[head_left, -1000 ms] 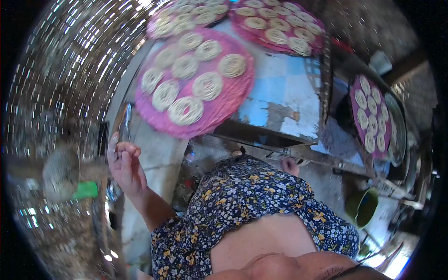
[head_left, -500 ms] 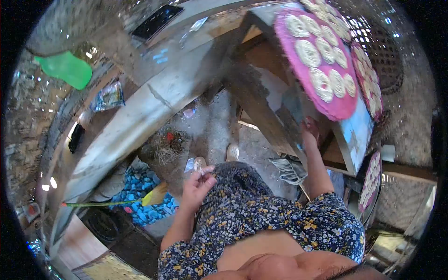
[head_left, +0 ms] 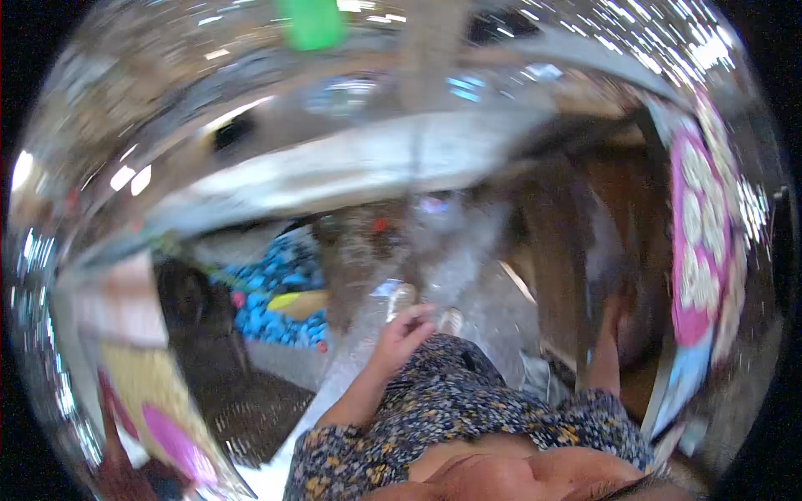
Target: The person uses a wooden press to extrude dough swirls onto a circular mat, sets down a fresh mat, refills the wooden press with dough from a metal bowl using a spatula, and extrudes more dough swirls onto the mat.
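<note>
My left hand (head_left: 404,336) hovers in front of my flowered dress (head_left: 468,376), its fingers loosely bent and apart, with nothing visible in them. Low on the right, my right hand (head_left: 618,307) is dim and smeared by motion beside a dark wooden frame (head_left: 560,250); its fingers cannot be made out. Nearest to that hand is a pink mat (head_left: 692,326) bearing several white coiled rounds (head_left: 700,225), seen at a steep angle at the right.
A long pale bench (head_left: 334,171) crosses ahead. Below it lies a blue pebble-patterned sheet (head_left: 276,271) with a yellow-ended object (head_left: 296,304). A green container (head_left: 316,23) is at the top. At lower left, another person's arm (head_left: 117,459) shows near a pink shape (head_left: 180,438).
My view has swung left, so the bench, green container and pink mat have shifted right in the picture. The picture is more blurred, and another person's arm has come into view at lower left.
</note>
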